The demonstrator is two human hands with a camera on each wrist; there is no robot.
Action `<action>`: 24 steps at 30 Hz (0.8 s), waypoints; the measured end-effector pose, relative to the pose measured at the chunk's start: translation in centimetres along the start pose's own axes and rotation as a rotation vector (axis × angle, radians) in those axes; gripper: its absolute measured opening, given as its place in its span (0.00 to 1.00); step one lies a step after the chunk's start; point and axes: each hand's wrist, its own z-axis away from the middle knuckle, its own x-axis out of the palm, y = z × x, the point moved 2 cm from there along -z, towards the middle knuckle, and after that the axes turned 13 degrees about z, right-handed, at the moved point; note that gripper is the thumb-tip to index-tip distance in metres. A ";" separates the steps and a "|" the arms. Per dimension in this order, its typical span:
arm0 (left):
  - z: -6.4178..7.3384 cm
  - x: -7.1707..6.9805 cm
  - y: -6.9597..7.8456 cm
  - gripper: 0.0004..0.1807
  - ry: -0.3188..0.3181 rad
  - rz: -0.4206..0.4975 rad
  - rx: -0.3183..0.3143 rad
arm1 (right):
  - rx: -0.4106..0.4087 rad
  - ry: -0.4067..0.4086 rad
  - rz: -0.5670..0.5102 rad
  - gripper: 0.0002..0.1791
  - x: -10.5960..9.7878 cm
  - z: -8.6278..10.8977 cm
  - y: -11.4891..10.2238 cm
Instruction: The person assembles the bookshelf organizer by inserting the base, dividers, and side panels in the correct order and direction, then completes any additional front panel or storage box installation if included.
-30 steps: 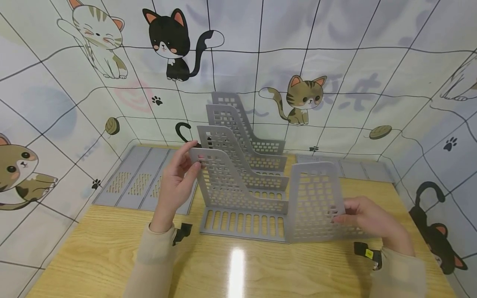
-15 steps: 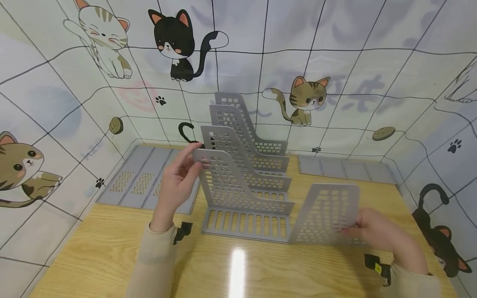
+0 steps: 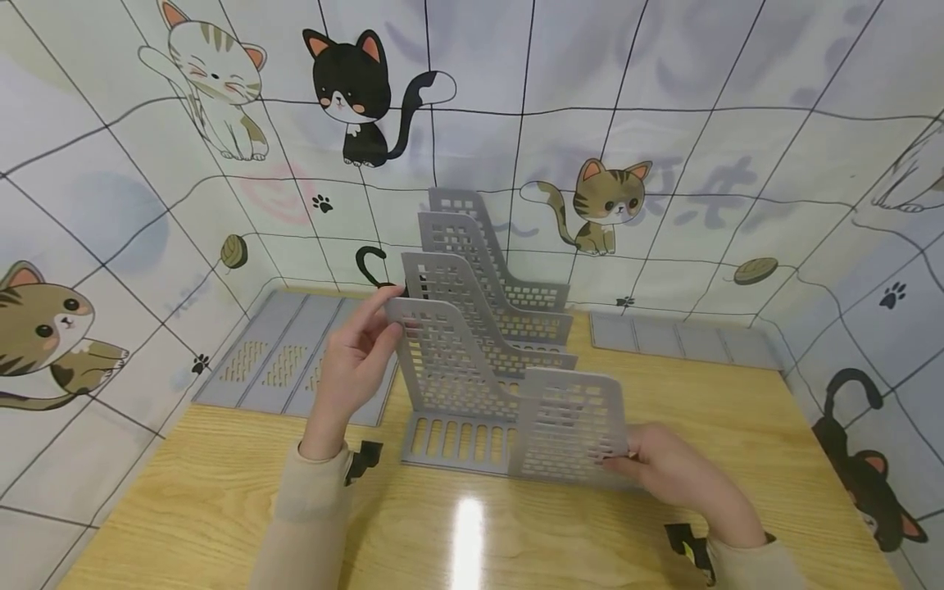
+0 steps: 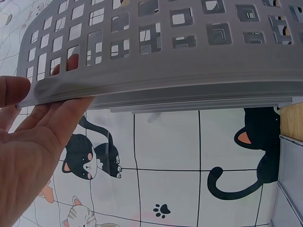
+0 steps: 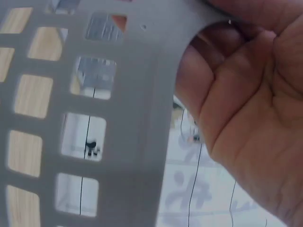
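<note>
the upper left corner of the nearest upright divider, a grey perforated plastic plate with a stepped top edge [image 3: 460,360], is pinched by the left hand [image 3: 352,360], its thumb on one face and its fingers bent behind, fingertips showing through the holes. three similar grey dividers [image 3: 472,303] are lined up behind it, on the far side. they are borne by a grey slotted plastic base [image 3: 457,467] on the light wooden table [image 3: 560,545].

a loose grey perforated plastic panel [image 3: 571,426] is held upright by the right hand [image 3: 674,471], its right edge gripped between closed thumb and curled fingers. the base's near right part is covered by it; whether they touch cannot be told. flat grey panels are laid far left [image 3: 276,328] and far right [image 3: 686,340].
</note>
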 end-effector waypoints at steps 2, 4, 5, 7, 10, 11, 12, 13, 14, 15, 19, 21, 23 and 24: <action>0.0 0.1 0.0 0.24 0.000 0.000 -0.001 | -0.007 0.005 -0.005 0.09 0.3 -0.5 -0.7; 0.0 0.1 -0.1 0.25 -0.006 0.011 -0.003 | -0.015 0.006 -0.011 0.11 0.6 -0.8 -1.0; 0.0 0.1 -0.1 0.25 -0.008 0.005 -0.002 | -0.013 0.004 -0.004 0.11 0.6 -0.9 -1.0; 0.0 0.1 -0.1 0.25 -0.008 -0.010 0.002 | -0.009 -0.002 0.013 0.12 0.6 -0.7 -0.7; 0.0 0.1 -0.1 0.27 -0.001 -0.055 0.004 | 0.003 -0.027 0.073 0.08 0.1 0.3 0.7; 0.1 0.1 -0.1 0.28 0.005 -0.070 0.001 | 0.017 -0.044 0.091 0.08 -0.2 0.8 1.3; 0.1 0.1 0.0 0.29 0.012 -0.079 -0.001 | 0.032 -0.054 0.105 0.08 -0.5 1.5 2.0; 0.1 0.0 0.1 0.29 0.018 -0.094 0.000 | 0.051 -0.069 0.115 0.06 -0.8 2.2 2.7; 0.1 0.0 0.2 0.30 0.024 -0.101 -0.004 | 0.070 -0.078 0.128 0.06 -1.1 2.9 3.3; 0.1 0.0 0.2 0.30 0.029 -0.102 -0.008 | 0.103 -0.091 0.130 0.08 -1.4 3.6 4.0; 0.2 -0.2 0.6 0.28 0.042 -0.085 -0.001 | 0.204 -0.111 0.157 0.04 -1.9 5.7 5.9; 0.2 -0.4 0.8 0.27 0.044 -0.076 0.003 | 0.215 -0.102 0.187 0.06 -1.9 6.1 6.3; 0.2 -0.5 1.0 0.25 0.040 -0.085 0.009 | 0.188 -0.068 0.222 0.06 -1.6 6.3 6.3; 0.1 -0.5 1.1 0.25 0.036 -0.096 0.011 | 0.167 -0.050 0.237 0.06 -1.4 6.2 6.1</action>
